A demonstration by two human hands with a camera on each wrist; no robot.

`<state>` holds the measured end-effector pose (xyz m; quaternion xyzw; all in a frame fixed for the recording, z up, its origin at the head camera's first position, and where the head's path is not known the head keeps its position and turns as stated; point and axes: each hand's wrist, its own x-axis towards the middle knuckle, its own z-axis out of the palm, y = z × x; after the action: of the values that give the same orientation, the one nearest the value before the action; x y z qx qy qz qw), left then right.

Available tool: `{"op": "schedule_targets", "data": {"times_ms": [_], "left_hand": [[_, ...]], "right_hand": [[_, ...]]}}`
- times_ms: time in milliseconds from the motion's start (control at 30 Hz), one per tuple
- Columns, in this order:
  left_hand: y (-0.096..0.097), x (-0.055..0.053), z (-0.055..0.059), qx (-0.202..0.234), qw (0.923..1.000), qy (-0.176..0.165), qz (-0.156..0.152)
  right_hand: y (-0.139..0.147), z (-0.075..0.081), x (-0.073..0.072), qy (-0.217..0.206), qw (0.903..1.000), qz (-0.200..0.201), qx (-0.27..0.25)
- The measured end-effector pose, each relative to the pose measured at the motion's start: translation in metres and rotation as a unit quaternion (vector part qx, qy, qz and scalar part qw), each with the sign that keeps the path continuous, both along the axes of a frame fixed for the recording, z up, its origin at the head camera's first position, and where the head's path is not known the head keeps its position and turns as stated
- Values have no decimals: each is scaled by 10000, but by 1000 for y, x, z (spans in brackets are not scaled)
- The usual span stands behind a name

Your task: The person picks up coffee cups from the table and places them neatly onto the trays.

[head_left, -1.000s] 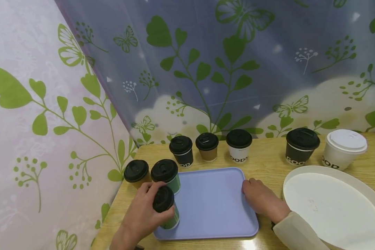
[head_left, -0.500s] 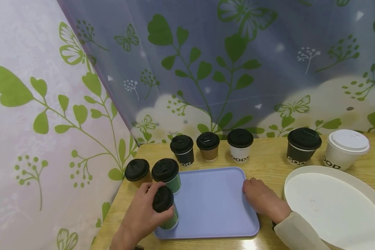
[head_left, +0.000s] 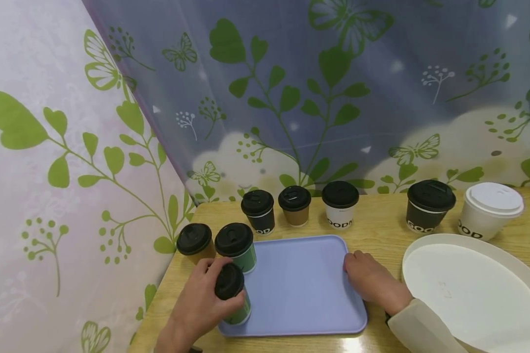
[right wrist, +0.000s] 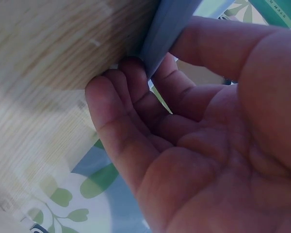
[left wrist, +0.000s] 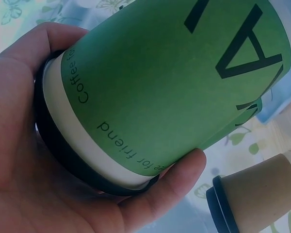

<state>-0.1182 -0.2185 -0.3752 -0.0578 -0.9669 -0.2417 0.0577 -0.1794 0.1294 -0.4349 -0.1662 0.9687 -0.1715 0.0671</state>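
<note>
My left hand (head_left: 198, 304) grips a green paper coffee cup (head_left: 244, 310) by its black lid, at the near left corner of a lavender tray (head_left: 302, 284). In the left wrist view, thumb and fingers curl round the lid end of this cup (left wrist: 155, 87), with "Coffee for friend" printed on its side. A second green coffee cup (head_left: 247, 260) with a black lid stands just behind, at the tray's far left corner. On the other side, my right hand (head_left: 371, 282) pinches the tray's right edge; the right wrist view has the thumb above the rim (right wrist: 167, 36) and fingers curled below.
Left of the tray stands a brown lidded cup (head_left: 200, 254). Along the back are a dark cup (head_left: 259, 220), a small brown cup (head_left: 296, 215), a white cup (head_left: 339, 215), a black cup (head_left: 424, 218) and a large white cup (head_left: 479, 220). A round white tray (head_left: 472, 294) lies at right.
The green cup in my left hand has shifted very slightly left relative to the tray. My right hand keeps its hold on the tray edge.
</note>
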Motion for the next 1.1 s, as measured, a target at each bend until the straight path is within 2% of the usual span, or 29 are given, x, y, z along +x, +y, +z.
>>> {"op": "schedule_targets", "data": {"times_ms": [267, 1100], "left_hand": [[-1, 0, -1, -5, 10000, -49, -14], [0, -1, -2, -167, 9996, -218, -12]], "right_hand": [[0, 0, 0, 93, 9999, 38, 17], [0, 1, 1, -25, 10000, -15, 20]]}}
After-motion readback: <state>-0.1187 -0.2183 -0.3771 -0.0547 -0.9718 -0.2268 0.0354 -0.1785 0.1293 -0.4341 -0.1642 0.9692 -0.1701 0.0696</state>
